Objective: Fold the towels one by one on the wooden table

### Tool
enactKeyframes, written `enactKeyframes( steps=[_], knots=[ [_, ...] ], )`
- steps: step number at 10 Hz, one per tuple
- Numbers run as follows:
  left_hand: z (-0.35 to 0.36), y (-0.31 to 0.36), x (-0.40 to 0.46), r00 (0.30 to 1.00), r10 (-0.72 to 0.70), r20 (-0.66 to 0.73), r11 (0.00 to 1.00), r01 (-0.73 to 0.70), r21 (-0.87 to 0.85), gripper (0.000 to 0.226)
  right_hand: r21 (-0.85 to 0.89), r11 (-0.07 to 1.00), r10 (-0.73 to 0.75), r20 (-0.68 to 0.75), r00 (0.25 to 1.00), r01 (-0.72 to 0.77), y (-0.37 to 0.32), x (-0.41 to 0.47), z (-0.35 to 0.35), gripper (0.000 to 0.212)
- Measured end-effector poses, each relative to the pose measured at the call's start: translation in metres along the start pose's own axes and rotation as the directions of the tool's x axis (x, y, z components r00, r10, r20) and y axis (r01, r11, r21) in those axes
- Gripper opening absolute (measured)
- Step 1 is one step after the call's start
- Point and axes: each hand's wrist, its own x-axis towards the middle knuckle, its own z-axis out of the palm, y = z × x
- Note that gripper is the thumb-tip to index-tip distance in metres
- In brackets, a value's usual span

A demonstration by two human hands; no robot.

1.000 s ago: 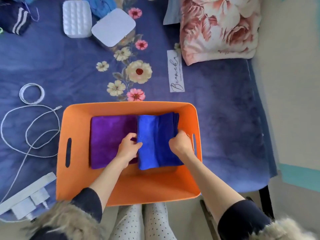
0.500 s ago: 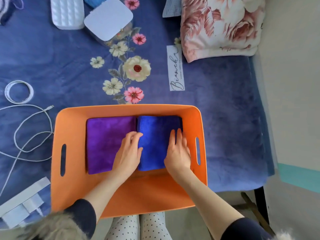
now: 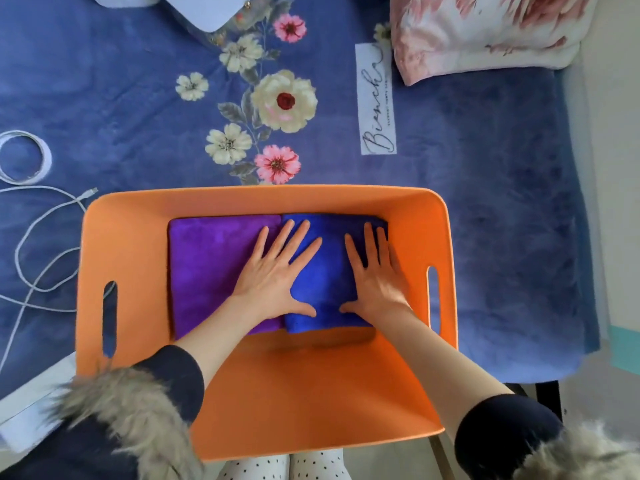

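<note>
Two folded towels lie side by side inside an orange basket (image 3: 138, 244): a purple towel (image 3: 211, 268) on the left and a blue towel (image 3: 329, 271) on the right. My left hand (image 3: 273, 271) lies flat with fingers spread across the seam between the two towels. My right hand (image 3: 375, 271) lies flat on the right part of the blue towel, its fingers apart. Neither hand grips anything.
The basket rests on a blue floral blanket (image 3: 485, 202) over a bed. A white cable (image 3: 38, 237) and a coiled cord (image 3: 24, 157) lie to the left, a floral pillow (image 3: 485, 32) at the far right, white boxes (image 3: 204, 8) at the far edge.
The blue towel has gone from held and part lifted to lying flat in the basket. Both hands have opened and now press down on it with spread fingers.
</note>
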Motion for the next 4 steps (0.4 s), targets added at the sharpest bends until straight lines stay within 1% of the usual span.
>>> enactKeyframes(
  steps=[1,2,3,4],
  knots=[
    [0.004,0.004,0.004,0.999,-0.033,-0.010,0.999,0.032,-0.011,0.120,-0.036,0.999,0.010,0.028,1.000,-0.009,0.000,0.010,0.004,0.122],
    [0.003,0.003,0.007,0.999,-0.035,0.012,0.999,0.035,-0.006,0.120,-0.039,0.999,0.013,0.028,1.000,-0.012,-0.001,0.011,0.002,0.123],
    [0.000,0.005,0.004,0.999,-0.030,0.035,0.999,0.029,0.021,0.118,0.064,0.998,0.016,0.035,0.999,-0.019,-0.008,0.003,-0.008,0.115],
    [-0.006,0.006,0.003,0.997,-0.043,0.069,0.999,0.041,0.027,0.116,0.362,0.932,-0.014,0.012,1.000,0.008,-0.003,-0.017,-0.040,0.088]
  ],
)
